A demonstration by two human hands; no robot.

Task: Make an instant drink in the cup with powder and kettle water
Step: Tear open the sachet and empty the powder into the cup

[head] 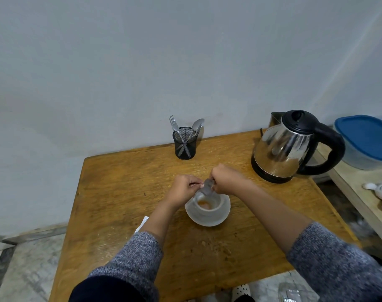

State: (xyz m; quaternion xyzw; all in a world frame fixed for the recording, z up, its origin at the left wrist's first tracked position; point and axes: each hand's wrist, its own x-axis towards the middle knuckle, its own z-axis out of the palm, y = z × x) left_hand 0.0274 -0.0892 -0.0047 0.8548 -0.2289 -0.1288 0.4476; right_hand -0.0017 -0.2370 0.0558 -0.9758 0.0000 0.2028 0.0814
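A white cup (216,206) stands on a white saucer (207,219) in the middle of the wooden table (120,192). Orange powder (203,204) lies in the cup's bottom. Just above the cup's far rim, my left hand (183,187) and my right hand (226,179) both pinch a small grey sachet (207,186), tilted down toward the cup. The sachet is blurred. A steel kettle (290,147) with a black lid and handle stands at the table's back right, apart from both hands.
A black mesh holder (185,143) with forks and spoons stands at the table's back edge by the wall. A white paper (142,223) peeks out under my left forearm. Right of the table, a bench carries a blue-lidded box (366,140) and a white toy (381,192).
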